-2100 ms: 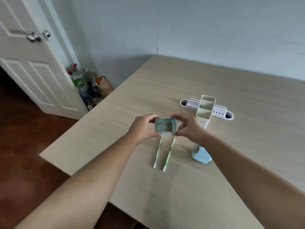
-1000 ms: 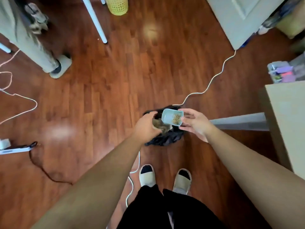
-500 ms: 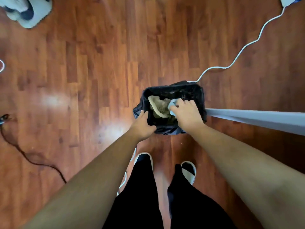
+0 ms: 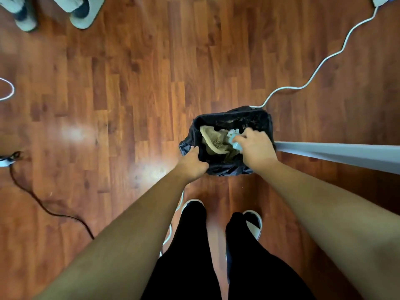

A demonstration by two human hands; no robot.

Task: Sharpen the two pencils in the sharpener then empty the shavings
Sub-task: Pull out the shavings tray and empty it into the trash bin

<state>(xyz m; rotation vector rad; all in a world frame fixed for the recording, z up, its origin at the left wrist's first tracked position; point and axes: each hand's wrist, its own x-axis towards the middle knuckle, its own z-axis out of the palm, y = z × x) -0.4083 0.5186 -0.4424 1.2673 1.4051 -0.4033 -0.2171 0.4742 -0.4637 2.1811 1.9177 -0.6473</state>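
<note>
A small bin lined with a black bag (image 4: 255, 118) stands on the wooden floor in front of my feet. My right hand (image 4: 255, 148) holds the light blue shavings tray (image 4: 234, 139) tipped over inside the bin's opening; only a corner of the tray shows past my fingers. Brown shavings (image 4: 217, 144) lie on a beige scrap inside the bag. My left hand (image 4: 191, 164) grips the bag's near left rim. The pencils and the sharpener body are out of view.
A grey table leg or rail (image 4: 337, 153) runs right from the bin. A white cable (image 4: 320, 66) snakes across the floor behind it, a dark cable (image 4: 49, 211) lies at left, and another person's shoes (image 4: 84, 11) stand at the top left.
I turned away from the table, carried the tray with shavings down to the bin, and tipped it over inside. My left hand took hold of the bag's rim. Shavings now lie in the bin.
</note>
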